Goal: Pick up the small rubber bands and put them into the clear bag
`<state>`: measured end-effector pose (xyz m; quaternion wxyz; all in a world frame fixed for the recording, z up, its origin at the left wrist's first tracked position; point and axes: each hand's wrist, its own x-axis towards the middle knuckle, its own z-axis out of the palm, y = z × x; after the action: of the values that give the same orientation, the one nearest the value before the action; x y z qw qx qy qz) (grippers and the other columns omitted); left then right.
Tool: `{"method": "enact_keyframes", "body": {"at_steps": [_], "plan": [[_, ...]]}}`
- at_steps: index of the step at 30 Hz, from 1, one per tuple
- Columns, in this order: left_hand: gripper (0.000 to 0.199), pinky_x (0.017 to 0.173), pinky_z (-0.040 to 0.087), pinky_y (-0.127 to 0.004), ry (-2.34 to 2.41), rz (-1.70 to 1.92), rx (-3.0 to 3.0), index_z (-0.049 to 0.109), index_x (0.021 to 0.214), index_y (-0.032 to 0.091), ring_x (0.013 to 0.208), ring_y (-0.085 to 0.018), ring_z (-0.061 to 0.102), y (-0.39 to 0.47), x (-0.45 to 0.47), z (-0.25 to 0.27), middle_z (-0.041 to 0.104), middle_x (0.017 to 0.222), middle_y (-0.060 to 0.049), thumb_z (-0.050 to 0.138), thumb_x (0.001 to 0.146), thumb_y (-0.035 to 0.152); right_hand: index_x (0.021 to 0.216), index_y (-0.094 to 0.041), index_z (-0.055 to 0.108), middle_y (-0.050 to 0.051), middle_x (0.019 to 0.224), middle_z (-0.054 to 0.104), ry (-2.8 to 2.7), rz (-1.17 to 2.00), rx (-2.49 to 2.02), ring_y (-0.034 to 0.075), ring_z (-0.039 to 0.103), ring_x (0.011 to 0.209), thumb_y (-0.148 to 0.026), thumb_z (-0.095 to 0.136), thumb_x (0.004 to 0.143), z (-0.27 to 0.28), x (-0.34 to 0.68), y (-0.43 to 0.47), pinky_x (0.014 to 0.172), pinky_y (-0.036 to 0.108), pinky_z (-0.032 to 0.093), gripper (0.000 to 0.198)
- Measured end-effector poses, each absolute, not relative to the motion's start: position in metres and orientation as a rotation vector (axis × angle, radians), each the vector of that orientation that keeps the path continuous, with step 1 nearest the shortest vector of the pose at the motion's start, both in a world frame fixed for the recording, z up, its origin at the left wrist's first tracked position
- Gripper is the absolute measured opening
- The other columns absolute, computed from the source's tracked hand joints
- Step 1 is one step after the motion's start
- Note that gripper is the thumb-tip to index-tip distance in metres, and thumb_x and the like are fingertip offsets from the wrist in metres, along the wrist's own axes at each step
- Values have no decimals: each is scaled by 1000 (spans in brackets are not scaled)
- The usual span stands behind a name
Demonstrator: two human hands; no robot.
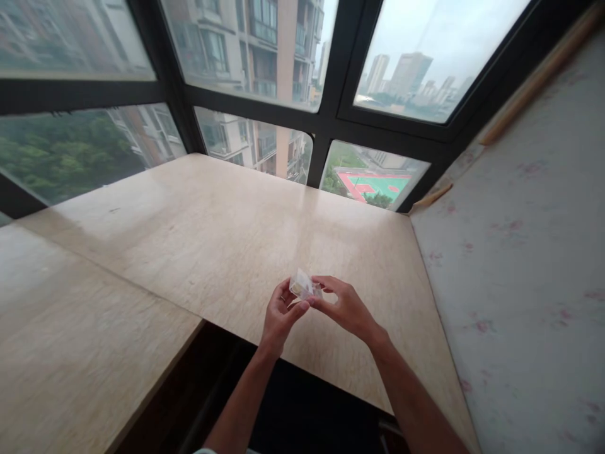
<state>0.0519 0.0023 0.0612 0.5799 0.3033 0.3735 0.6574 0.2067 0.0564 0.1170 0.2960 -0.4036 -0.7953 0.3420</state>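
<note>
A small clear plastic box (303, 286), seemingly a case, is pinched between the left hand (280, 315) and right hand (344, 307), above the table (198, 233). Held only by fingertips, it could slip and drop.

Small box (302, 285) between both hands above table (212, 233), windows (255, 44) behind

Soft window daylight, warped edges
</note>
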Motion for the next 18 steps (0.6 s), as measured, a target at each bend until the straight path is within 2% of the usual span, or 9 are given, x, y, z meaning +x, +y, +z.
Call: {"method": "enact_keyframes", "body": {"at_steps": [4,10,15,18], "plan": [[64,93,47,-39,863,1606,691,50,125,17,114,-28,59,0,38,54,61,124,-15,80,69,29,114,-23,67,6,111,70,-2200,963,-964,22,65,100,-48,68,81,126,193,60,87,37,52,41],[56,92,47,-40,847,1643,621,55,120,16,107,-27,62,-6,23,53,66,115,-13,78,71,32,110,-27,70,4,111,71,-2336,999,-823,24,65,103,-47,69,81,136,180,65,89,37,52,35],[52,95,46,-41,799,1631,610,58,120,19,108,-27,61,-8,19,55,67,114,-10,76,73,31,116,-27,67,4,116,69,-2382,926,-810,26,62,109,-44,69,81,146,172,65,93,41,50,39],[49,95,45,-41,760,1656,608,59,120,19,108,-26,61,-8,21,51,67,113,-9,73,76,32,119,-27,65,2,116,68,-2406,924,-792,23,64,105,-38,67,84,149,166,62,87,36,53,37]]}}
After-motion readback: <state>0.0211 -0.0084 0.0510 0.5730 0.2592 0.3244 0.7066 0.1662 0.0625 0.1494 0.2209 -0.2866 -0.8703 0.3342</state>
